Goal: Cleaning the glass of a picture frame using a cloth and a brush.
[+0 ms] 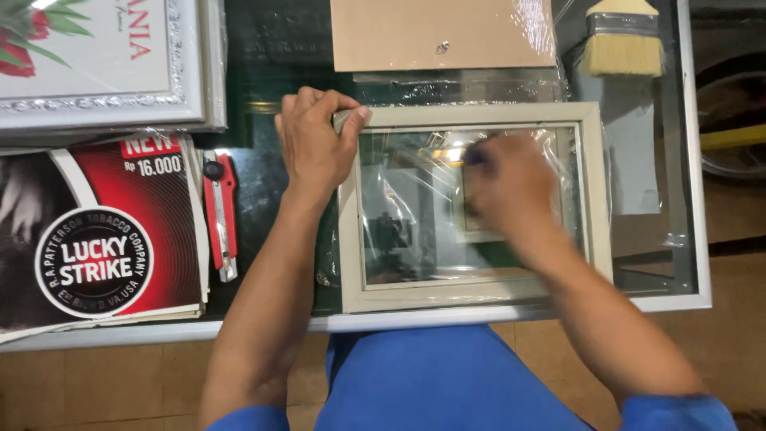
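Observation:
A pale beige picture frame (594,191) with a glass pane lies flat on the glass table, partly wrapped in clear plastic film. My left hand (315,144) grips the frame's top left corner, fingers curled over its edge. My right hand (507,183) is blurred with motion over the middle of the pane, pressing a small dark blue thing against the glass; what that thing is cannot be made out.
A red utility knife (219,211) lies left of the frame, beside a stack of red and black printed posters (104,239). A silver framed picture (104,64) sits top left. A brown backing board (439,32) and a paintbrush (622,40) lie beyond the frame.

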